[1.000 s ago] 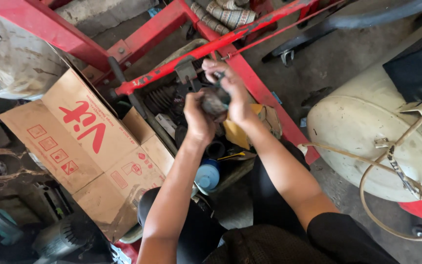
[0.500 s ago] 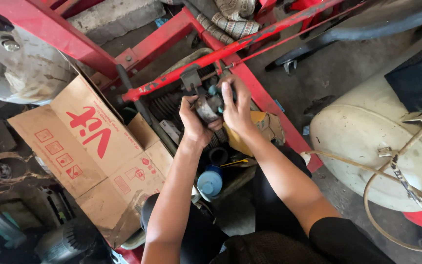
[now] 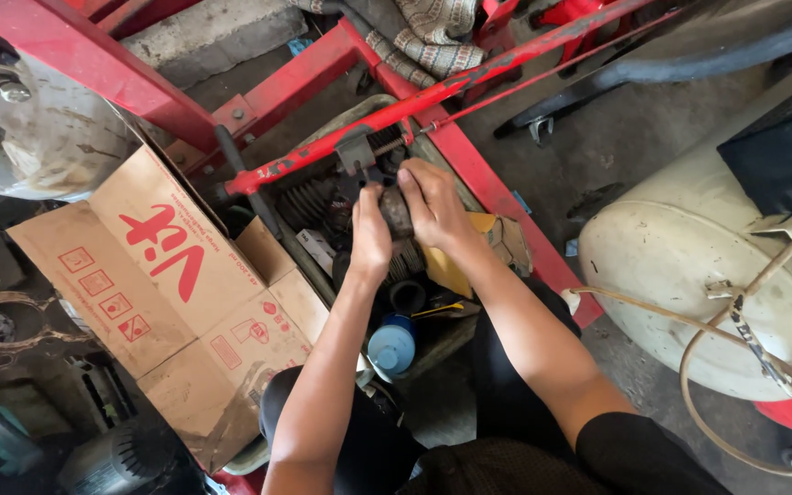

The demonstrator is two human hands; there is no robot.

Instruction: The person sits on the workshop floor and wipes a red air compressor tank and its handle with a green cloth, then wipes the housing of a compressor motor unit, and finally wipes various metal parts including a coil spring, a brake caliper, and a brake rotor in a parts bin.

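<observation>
dark cylindrical part (image 3: 396, 211) was clasped between both hands | left hand (image 3: 370, 240) closed on its near-left side | right hand (image 3: 434, 209) wrapped over its right | long axis pointed away toward red bar (image 3: 433, 92)

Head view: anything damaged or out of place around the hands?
The cardboard box lies flattened and torn, its flaps splayed. The cream tank is scuffed, with a hose looped loosely over it. Both hands, left and right, grip a dark part.

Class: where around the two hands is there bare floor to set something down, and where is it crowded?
Bare concrete floor lies between the red steel bar and the cream tank. The parts bin under both hands, left hand, right hand, is crowded.
</observation>
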